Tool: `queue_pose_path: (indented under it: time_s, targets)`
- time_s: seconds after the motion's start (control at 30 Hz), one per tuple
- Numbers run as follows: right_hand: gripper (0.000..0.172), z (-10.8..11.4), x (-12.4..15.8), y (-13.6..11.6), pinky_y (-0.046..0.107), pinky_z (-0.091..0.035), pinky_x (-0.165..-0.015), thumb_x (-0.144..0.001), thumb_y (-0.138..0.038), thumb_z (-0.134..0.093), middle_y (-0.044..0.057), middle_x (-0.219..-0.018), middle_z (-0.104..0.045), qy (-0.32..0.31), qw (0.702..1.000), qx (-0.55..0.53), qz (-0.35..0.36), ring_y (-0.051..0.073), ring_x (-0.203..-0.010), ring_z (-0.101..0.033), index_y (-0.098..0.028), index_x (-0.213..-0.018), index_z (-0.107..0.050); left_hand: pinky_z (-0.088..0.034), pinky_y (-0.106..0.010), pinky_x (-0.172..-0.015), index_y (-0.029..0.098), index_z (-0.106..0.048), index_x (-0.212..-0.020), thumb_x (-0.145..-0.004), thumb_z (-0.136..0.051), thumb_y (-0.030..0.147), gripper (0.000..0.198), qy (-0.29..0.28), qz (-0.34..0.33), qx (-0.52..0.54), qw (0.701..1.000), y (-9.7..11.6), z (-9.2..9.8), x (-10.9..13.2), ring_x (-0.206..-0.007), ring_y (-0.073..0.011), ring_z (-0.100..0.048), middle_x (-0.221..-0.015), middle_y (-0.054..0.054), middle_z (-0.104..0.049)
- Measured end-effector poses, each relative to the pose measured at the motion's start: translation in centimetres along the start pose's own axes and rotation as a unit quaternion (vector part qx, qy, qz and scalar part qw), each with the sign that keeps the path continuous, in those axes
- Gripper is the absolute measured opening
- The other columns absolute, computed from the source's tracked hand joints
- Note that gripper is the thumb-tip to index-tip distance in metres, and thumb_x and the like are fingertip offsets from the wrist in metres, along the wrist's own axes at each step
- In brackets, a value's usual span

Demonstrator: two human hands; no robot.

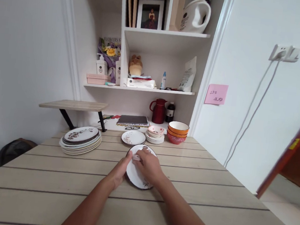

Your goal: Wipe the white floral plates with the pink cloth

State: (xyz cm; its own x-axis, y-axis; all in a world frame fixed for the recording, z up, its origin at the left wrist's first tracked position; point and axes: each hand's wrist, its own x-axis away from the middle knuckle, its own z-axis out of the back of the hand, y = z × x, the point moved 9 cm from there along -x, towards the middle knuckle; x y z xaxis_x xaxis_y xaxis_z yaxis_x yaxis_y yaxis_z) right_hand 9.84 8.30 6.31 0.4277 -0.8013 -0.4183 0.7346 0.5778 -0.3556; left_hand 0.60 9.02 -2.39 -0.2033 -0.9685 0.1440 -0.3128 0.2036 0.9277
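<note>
- Fingers of right hand (148,165): together, pressed onto a white wipe (136,157), pinning it against the plate face.
- Fingers of left hand (120,171): clamped on the left rim, thumb on the face; probably a brace against the right hand's push.
- 1 small floral plate (138,179): mid-table, directly in front, face tilted toward the camera, likely for a better view of the surface. Contact between near rim and table (53,184) not readable.
- Just behind: 1 single floral plate (133,137), flat, apart from the stacks.
- Right of that: 1 stack of saucers (154,139) with 1 pink dish (155,129) on top; saucer count not readable.
- Further right: 3 bowls (177,132), nested, 2 orange over 1 red.
- Far left: 1 stack of large plates (80,140), roughly 6, exact count unclear.
- Sorted by kind along the back, likely to leave working room at centre.
</note>
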Motion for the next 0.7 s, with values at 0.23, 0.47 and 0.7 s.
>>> queue_pose_path:
  time_s: [0.23, 0.47, 0.7]
  targets:
    - [0.027, 1.4, 0.3, 4.0, 0.027, -0.03, -0.064, -0.085, -0.031, -0.052, 0.006, -0.102, -0.067, 0.006, 0.995, 0.023, -0.098, 0.018, -0.085, -0.058, -0.022, -0.11, -0.061, -0.049, -0.032, -0.08, 0.013, -0.063, -0.118, -0.081, -0.053, 0.065, 0.065, -0.016, -0.002, -0.018, 1.0, 0.2, -0.7, 0.5, -0.098, -0.0265, -0.066, -0.106, -0.013, -0.072]
    - [0.014, -0.7, 1.4, -1.5, 0.027, -0.027, -0.062, -0.08, -0.033, -0.06, 0.003, -0.082, -0.068, -0.099, 0.993, 0.011, 0.065, 0.016, -0.074, -0.055, -0.021, -0.083, -0.064, -0.049, -0.033, -0.081, 0.012, -0.063, -0.117, -0.081, -0.054, 0.064, 0.063, -0.018, -0.007, -0.007, 1.0, 0.4, -0.6, 0.3, -0.1, -0.0269, -0.065, -0.109, -0.013, -0.071]
    - [0.015, 0.0, 0.5, -1.3, 0.026, -0.034, -0.071, -0.088, -0.031, -0.053, 0.004, -0.094, -0.065, -0.005, 0.999, -0.015, 0.042, 0.017, -0.087, -0.056, -0.022, -0.094, -0.062, -0.048, -0.032, -0.079, 0.013, -0.062, -0.118, -0.08, -0.054, 0.066, 0.065, -0.012, -0.011, -0.019, 1.0, 0.2, -0.4, 0.0, -0.096, -0.026, -0.066, -0.105, -0.013, -0.072]
